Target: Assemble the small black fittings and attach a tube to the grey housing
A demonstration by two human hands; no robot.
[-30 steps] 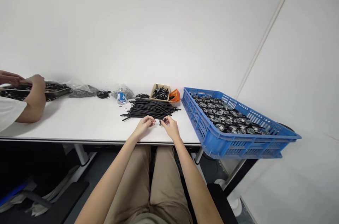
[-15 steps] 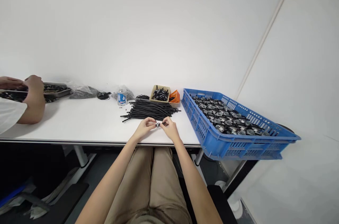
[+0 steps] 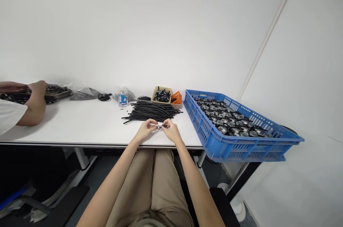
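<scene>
1. My left hand (image 3: 146, 130) and right hand (image 3: 171, 130) meet near the front edge of the worktop (image 3: 88, 123), fingertips pinched from both sides on one small fitting (image 3: 159, 127). It is dark with a shiny bit and too small to make out further.
2. The fitting sits in the gap between my two hands, just above the worktop and just in front of the pile of black tubes (image 3: 151, 111).
3. Progress, my guess: mid-run. The blue crate (image 3: 214, 141) at the right edge is packed with round black-and-metal parts, rows too dense to count, with little free room seen. The tube pile is still large, so plenty looks left.
4. Counts: one fitting in hand, one tube pile (dozens, uncountable), one blue crate.
5. Behind the pile, toward the back edge: one tan bin (image 3: 162, 94) of small black parts, one orange bin (image 3: 177, 97), one water bottle (image 3: 122, 97), and two plastic bags, I think.
6. At the left end, another person's hand (image 3: 36, 93) rests at a metal tray (image 3: 56, 91) of dark parts.
</scene>
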